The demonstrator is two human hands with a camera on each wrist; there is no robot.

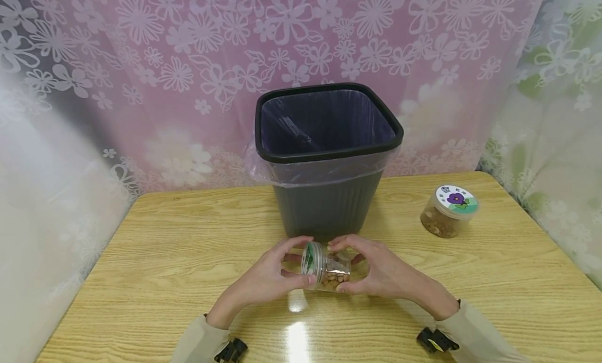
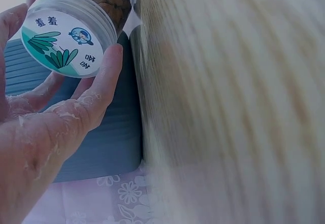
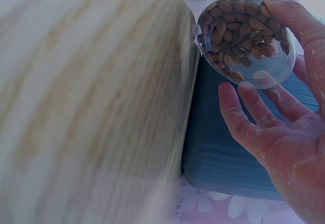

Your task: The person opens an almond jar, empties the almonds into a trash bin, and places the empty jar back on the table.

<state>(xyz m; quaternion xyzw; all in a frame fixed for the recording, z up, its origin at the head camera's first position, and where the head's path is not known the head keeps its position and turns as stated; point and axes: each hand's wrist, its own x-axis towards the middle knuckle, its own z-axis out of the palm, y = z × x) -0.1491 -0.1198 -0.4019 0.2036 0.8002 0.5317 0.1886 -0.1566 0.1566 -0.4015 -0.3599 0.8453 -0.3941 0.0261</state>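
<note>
A clear plastic jar [image 1: 336,271] of almonds lies on its side between the two hands, low over the table in front of the bin. My left hand [image 1: 270,277] grips its lid end, thumb on the near side and fingers on the far side. In the left wrist view the round lid [image 2: 63,38] carries a white and green label with leaves. At the base end, my right hand [image 1: 383,269] holds the jar between thumb and fingers. Almonds [image 3: 241,33] show through the clear base in the right wrist view.
Behind the hands stands a dark grey bin [image 1: 324,206] with a black rim and a thin plastic liner. A second, wider jar [image 1: 449,211] with a purple-flower lid sits at the right on the wooden table [image 1: 188,237]. Flowered curtains [image 1: 188,91] hang behind.
</note>
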